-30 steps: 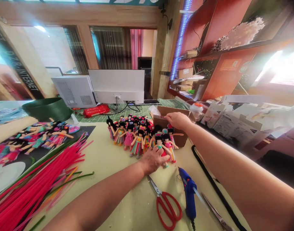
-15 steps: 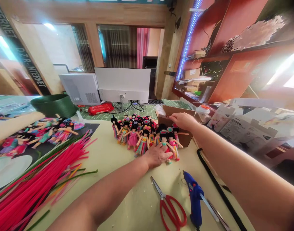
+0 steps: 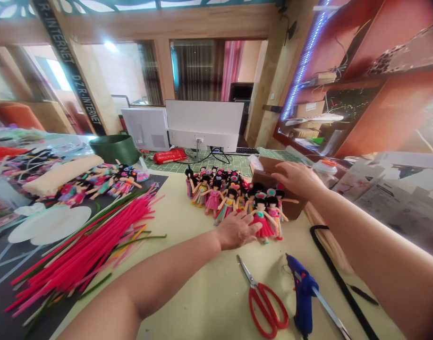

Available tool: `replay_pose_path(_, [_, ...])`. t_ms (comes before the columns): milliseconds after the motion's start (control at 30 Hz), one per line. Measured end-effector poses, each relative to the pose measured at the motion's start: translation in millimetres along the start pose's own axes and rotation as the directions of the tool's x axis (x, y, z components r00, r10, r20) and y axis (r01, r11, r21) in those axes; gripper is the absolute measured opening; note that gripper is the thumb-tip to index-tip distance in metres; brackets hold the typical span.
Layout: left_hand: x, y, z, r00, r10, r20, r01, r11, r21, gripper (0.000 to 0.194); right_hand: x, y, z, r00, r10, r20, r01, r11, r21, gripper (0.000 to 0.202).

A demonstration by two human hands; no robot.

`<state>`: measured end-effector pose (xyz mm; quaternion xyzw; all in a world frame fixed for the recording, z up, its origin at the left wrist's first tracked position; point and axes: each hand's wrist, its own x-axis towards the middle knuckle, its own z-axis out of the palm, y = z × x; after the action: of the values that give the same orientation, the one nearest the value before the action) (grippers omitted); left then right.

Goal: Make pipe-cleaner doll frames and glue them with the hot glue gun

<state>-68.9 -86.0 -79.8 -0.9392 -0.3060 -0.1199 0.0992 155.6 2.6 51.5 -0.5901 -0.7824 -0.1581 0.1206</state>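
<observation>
The left hand (image 3: pixel 238 230) was palm-down and open, fingers loosely spread and gripping nothing that showed, beside the red-skirted doll (image 3: pixel 263 226). Toward two o'clock from it, the right hand (image 3: pixel 298 178) reached over the cardboard box (image 3: pixel 296 211), fingers bent near its rim; whether they gripped it could not be told. The cluster of dolls (image 3: pixel 232 200), most of them upright, stood from twelve to two o'clock of the left hand, its right end close against the box. The step in hand looked to be steadying or tidying that group beside the box; the next move seemed to call for light, level contact, since dolls so tightly packed could topple together. The box's inside was hidden, so its contents were unknown. A jar with an orange lid (image 3: pixel 324 166) stood just beyond the right hand, its contents too blurred to read. Farther out on the table (image 3: pixel 198 297), red-handled scissors (image 3: pixel 267 307) lay at five o'clock, a blue glue gun (image 3: pixel 303 297) at four, pink stems (image 3: pixel 96 241) at nine, and at ten a green round tub (image 3: pixel 113 150), its contents out of sight.
</observation>
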Motion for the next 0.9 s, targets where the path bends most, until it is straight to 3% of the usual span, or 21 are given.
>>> replay_pose_path(167, [-22, -17, 4.7, 0.99, -0.129, 0.065, 0.128, 0.992, 0.018, 0.047, -23, -13, -31, 0.98, -0.065, -0.188, 0.069, 0.997, 0.015, 0.04])
replay_pose_path(300, [-25, -24, 12.8, 0.976, -0.196, 0.091, 0.196, 0.981, 0.015, 0.043, -52, -30, -51, 0.946, -0.134, -0.294, 0.162, 0.984, 0.072, 0.035])
replay_pose_path(533, [-21, -18, 15.5, 0.963, -0.268, 0.029, 0.27, 0.96, -0.068, 0.037, -114, -51, -79, 0.938, -0.152, -0.311, 0.206, 0.967, 0.147, 0.028])
replay_pose_path(667, [-34, -14, 7.5, 0.961, -0.276, -0.037, 0.268, 0.952, -0.149, 0.041, -159, -66, -95, 0.924, -0.07, -0.375, 0.157, 0.966, 0.206, 0.039])
replay_pose_path(800, [-60, -15, -5.6, 0.925, -0.364, -0.111, 0.325, 0.907, -0.268, 0.036, -209, -94, -90, 0.935, -0.046, -0.353, 0.181, 0.915, 0.36, 0.05])
replay_pose_path(900, [-83, -16, -14.5, 0.857, -0.508, -0.086, 0.447, 0.815, -0.369, 0.026, -239, -127, -69, 0.963, -0.129, -0.238, 0.241, 0.811, 0.533, 0.057])
